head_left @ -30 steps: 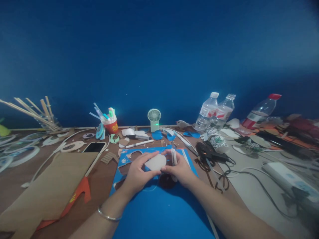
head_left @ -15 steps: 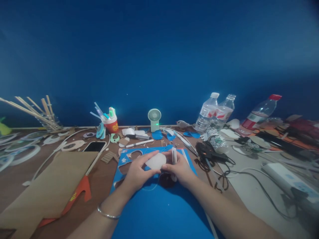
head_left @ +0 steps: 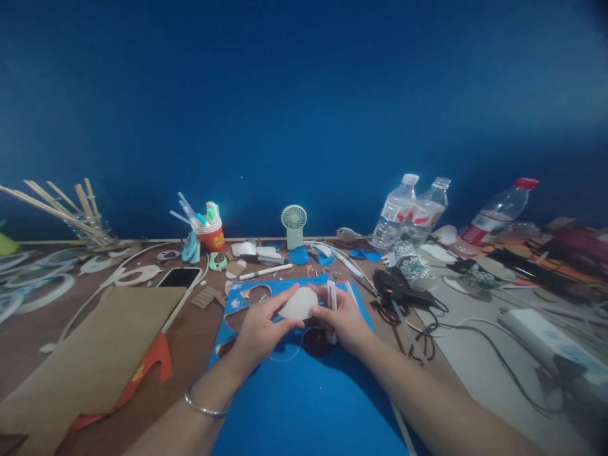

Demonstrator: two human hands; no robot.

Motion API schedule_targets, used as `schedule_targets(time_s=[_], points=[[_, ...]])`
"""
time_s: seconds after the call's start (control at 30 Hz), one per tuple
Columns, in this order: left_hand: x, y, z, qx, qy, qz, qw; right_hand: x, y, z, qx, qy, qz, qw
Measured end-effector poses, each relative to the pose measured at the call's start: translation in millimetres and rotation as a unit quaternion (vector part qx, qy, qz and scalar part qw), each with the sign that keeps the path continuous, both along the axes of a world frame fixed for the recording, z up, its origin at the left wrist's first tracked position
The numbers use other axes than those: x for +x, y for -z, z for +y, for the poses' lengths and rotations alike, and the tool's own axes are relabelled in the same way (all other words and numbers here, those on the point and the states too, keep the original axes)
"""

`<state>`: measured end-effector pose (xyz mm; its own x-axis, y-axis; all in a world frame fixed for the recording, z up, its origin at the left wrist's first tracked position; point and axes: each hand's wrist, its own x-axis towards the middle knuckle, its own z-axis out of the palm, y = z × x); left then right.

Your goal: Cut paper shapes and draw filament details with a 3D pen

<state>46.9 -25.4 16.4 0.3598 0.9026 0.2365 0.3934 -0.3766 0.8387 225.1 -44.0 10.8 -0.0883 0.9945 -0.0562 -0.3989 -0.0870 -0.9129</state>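
Head view: above the flat blue sheet (head_left: 304, 405), your left hand (head_left: 263, 324) pinches a small, rounded white piece (head_left: 300, 304), likely light, bendy paper best held by its edges, and your right hand (head_left: 348, 321) touches it while gripping a slim white thing (head_left: 332, 296).

The brown tabletop (head_left: 192, 332) carries a blue sheet (head_left: 285, 405), a phone (head_left: 180, 277), a pen (head_left: 266, 272), a red cup (head_left: 211, 238) and a fan (head_left: 294, 221)
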Motion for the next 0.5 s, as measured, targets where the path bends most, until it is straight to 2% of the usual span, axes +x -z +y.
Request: schedule_targets(time_s=[0.33, 0.5], points=[[-1.5, 1.9, 0.4, -0.01, -0.006, -0.007, 1.0, 1.2, 2.5, 1.4, 0.009, -0.011, -0.007, 1.0], [4.0, -1.5, 0.0, -0.016, -0.002, -0.013, 1.0, -0.3, 0.0, 0.7, 0.015, 0.008, -0.009, 1.0]])
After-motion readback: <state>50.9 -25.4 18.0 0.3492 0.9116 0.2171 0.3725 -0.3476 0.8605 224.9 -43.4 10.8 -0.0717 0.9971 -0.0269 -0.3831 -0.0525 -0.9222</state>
